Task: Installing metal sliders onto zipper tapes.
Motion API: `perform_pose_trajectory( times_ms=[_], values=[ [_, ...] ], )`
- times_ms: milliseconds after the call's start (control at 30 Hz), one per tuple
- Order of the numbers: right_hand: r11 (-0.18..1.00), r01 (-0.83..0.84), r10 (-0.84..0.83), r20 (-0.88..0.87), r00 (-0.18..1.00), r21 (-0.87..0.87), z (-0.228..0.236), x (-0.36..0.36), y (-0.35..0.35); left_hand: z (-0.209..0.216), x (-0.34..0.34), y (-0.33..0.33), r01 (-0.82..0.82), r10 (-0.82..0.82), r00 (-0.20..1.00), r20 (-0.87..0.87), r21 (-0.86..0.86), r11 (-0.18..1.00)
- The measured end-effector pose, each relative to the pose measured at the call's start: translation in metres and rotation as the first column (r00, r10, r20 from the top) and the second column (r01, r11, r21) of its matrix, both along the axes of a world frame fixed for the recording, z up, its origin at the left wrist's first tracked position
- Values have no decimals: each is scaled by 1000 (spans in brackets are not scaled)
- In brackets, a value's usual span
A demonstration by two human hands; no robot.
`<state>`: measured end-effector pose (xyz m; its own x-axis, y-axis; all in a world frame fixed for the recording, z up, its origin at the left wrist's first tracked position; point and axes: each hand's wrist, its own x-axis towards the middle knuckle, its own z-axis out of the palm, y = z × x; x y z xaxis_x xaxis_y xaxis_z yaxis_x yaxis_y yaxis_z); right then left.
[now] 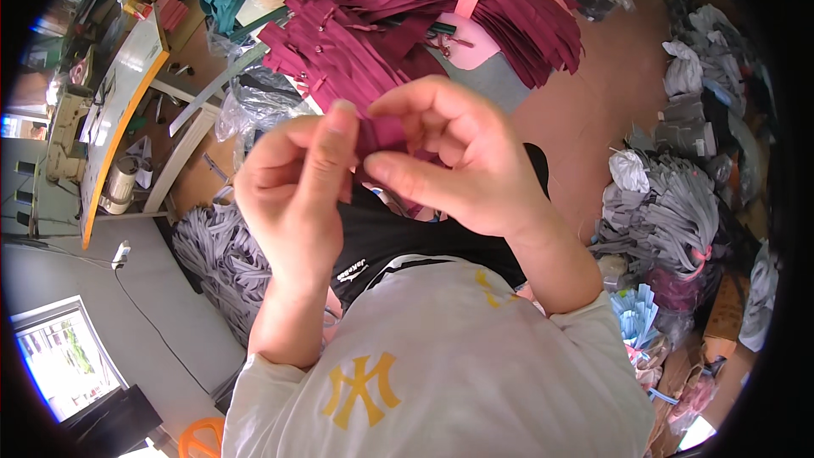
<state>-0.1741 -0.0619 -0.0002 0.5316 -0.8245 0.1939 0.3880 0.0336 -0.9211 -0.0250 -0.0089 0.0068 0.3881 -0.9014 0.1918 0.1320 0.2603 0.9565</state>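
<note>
Reddish-brown floor (577, 144) spreads toward the far right; left stands an orange-edged bench (125, 93). Maroon strips (356, 47) lie heaped on the far side, beyond the hands. The left hand (292, 191) is closed, apparently pinching a small maroon piece (386, 132); the right hand (471, 157) curves half-open around it, its grip unclear. Fingertip work on that piece seems underway, calling next for steady, opposed fingers.

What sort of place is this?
Likely a small garment or textile workshop: a tied bundle of maroon strips, a heap of grey strips on the floor, and an orange-edged worktable.
</note>
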Motion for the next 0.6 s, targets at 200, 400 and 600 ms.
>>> perform_pose_trajectory(
  times_ms=[200, 400, 600],
  values=[
    [989, -146, 146, 1, 989, 38, -11, -9, -10, 6, 6, -18, -10, 11, 1000, 11, -92, 996],
    [981, -118, 120, -6, 993, 157, -5, -6, -13, 13, 14, -27, 244, -252, 967, 30, 172, 954],
    [977, -120, 148, -156, 977, 176, -13, -12, -13, 16, 12, -42, 4, -3, 999, -38, 15, 1000]
  ],
)
